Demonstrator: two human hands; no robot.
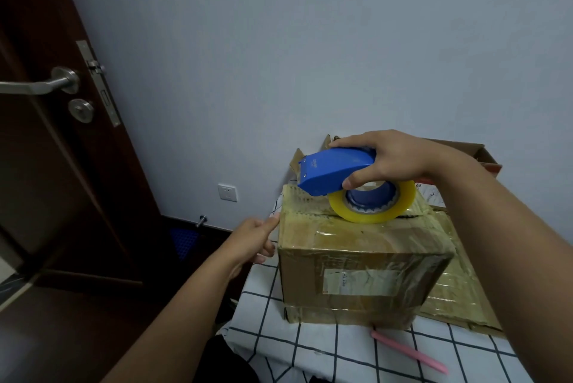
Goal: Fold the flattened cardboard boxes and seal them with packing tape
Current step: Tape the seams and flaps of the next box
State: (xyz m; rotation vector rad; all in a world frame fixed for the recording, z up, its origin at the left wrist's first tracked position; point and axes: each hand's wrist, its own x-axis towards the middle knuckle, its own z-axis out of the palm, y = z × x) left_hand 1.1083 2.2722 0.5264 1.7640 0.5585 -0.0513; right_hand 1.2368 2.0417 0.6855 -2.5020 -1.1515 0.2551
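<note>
A folded cardboard box (359, 277), covered in old clear tape, stands on the checked tablecloth. My right hand (384, 159) grips a blue tape dispenser (335, 175) with a yellowish tape roll (372, 206), held on the box's top seam near its left end. My left hand (257, 238) presses against the box's upper left edge, thumb at the top corner and fingers on the side.
Flattened cardboard (459, 299) lies under and right of the box, and an open box (477, 156) stands behind. A pink tool (409, 354) lies on the tablecloth (310, 348) in front. A dark door (55, 134) stands open at left; the wall is close behind.
</note>
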